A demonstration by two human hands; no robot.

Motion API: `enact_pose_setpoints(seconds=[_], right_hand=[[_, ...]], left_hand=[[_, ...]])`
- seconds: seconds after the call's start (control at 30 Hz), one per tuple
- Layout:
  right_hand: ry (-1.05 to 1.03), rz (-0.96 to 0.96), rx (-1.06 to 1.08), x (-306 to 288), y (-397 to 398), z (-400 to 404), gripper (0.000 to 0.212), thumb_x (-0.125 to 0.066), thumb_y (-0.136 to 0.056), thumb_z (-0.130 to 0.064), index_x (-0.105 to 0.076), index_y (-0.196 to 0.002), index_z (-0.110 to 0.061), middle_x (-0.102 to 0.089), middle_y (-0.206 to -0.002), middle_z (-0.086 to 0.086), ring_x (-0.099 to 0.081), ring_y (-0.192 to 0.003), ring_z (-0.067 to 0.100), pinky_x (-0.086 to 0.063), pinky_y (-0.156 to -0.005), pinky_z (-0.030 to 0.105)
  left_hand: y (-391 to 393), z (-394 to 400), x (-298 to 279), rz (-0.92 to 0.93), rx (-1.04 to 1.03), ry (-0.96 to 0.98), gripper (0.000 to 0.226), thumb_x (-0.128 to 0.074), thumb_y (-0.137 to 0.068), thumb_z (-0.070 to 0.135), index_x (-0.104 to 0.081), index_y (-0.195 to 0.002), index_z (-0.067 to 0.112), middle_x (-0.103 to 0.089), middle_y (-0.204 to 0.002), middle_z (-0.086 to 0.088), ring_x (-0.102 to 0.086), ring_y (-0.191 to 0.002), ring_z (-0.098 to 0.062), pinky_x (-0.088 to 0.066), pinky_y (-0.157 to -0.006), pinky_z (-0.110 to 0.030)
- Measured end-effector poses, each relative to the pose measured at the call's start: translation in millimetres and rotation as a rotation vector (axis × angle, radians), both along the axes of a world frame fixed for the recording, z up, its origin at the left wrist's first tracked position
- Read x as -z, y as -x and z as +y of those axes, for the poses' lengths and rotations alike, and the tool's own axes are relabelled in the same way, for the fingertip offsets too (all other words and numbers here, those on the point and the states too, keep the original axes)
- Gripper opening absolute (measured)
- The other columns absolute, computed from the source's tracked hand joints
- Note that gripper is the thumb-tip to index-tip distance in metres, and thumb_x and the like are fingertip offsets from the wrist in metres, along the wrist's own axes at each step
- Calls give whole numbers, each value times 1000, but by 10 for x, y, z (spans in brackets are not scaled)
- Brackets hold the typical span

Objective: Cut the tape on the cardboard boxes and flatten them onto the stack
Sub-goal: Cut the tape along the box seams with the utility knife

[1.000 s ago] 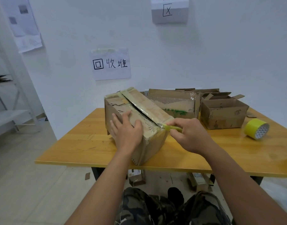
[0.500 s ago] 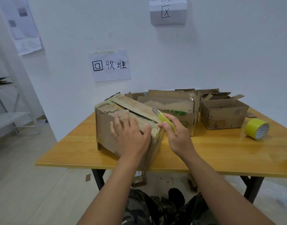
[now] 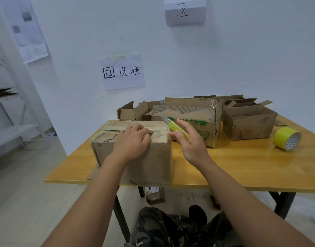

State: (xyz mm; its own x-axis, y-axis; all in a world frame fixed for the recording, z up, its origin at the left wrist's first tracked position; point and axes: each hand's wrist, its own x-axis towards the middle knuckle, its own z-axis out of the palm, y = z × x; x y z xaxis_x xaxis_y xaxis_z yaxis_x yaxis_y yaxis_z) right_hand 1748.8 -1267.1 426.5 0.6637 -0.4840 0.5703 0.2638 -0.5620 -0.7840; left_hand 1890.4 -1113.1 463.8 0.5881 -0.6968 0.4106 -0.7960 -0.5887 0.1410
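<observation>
A taped cardboard box (image 3: 149, 163) stands at the front edge of the wooden table (image 3: 242, 168), its top crossed by strips of tape. My left hand (image 3: 133, 141) lies on the box's top near its right end, fingers curled onto the tape. My right hand (image 3: 190, 141) hovers just right of the box and holds a yellow box cutter (image 3: 176, 127), its blade pointing up and to the left, off the cardboard.
Behind stand a box with green print (image 3: 205, 125), an opened box (image 3: 249, 122) at the right and loose cardboard (image 3: 133, 111) at the back left. A yellow tape roll (image 3: 287, 139) lies at the right. A white shelf (image 3: 12, 111) stands at the left.
The box has been turned from tilted to flat on the table, long side facing me. My right hand lifted the cutter off the seam and moved right.
</observation>
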Motion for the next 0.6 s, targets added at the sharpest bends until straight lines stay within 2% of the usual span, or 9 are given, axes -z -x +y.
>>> enact_pose_setpoints(seconds=[0.03,0.13,0.2,0.27,0.33,0.47,0.53,0.6], right_hand=[[-5,-16,2,10,-4,6,38,-48,-103,-32,-45,-141,-30,-56,-108,-49,-70,-100,23,-56,-87,50],[-15,-47,11,14,-43,1,31,-49,-103,-31,-49,-134,-29,-65,-102,-36,-70,-98,21,-56,-84,52],[-25,-57,20,14,-55,-1,24,-50,-102,-26,-53,-126,-30,-70,-99,-24,-70,-89,30,-57,-76,54],[-84,-130,70,14,-39,-24,23,-52,-102,-20,-55,-121,-31,-73,-95,-10,-72,-84,19,-61,-73,44],[-170,-194,112,14,-9,-81,22,-53,-101,-16,-55,-117,-30,-73,-91,-1,-72,-80,10,-61,-72,31],[-241,-173,62,17,45,-141,19,-54,-101,-14,-59,-111,-29,-75,-80,-1,-73,-76,13,-58,-66,23],[-252,-169,31,5,57,-122,20,-54,-101,-14,-58,-107,-33,-75,-80,-3,-73,-75,13,-57,-66,22],[-262,-166,20,-11,60,-108,22,-53,-101,-15,-57,-106,-35,-75,-81,-4,-73,-76,12,-58,-66,23]], left_hand=[[-35,7,-23,17,26,-15,39,-34,-101,35,-59,-130,35,-49,-130,8,-41,-122,-14,-35,-101,-40],[-30,-66,-106,69,133,-32,33,-40,-101,30,-64,-124,28,-52,-125,6,-45,-120,-16,-38,-100,-40],[22,-168,-161,126,169,-12,28,-45,-99,23,-67,-116,22,-53,-117,4,-48,-117,-18,-40,-100,-36],[58,-254,-218,187,145,-11,29,-43,-96,20,-66,-114,22,-50,-114,3,-48,-116,-20,-40,-102,-37],[70,-312,-260,223,106,-47,31,-40,-93,27,-63,-115,25,-49,-117,0,-47,-117,-22,-39,-103,-42],[82,-414,-281,193,51,-135,38,-36,-83,47,-58,-108,29,-48,-111,0,-45,-110,-23,-40,-93,-41],[68,-439,-250,150,56,-143,34,-38,-82,48,-57,-102,27,-50,-107,0,-43,-103,-22,-36,-83,-38],[39,-429,-199,126,63,-139,34,-36,-83,47,-56,-97,24,-52,-104,0,-42,-100,-21,-33,-81,-36]])
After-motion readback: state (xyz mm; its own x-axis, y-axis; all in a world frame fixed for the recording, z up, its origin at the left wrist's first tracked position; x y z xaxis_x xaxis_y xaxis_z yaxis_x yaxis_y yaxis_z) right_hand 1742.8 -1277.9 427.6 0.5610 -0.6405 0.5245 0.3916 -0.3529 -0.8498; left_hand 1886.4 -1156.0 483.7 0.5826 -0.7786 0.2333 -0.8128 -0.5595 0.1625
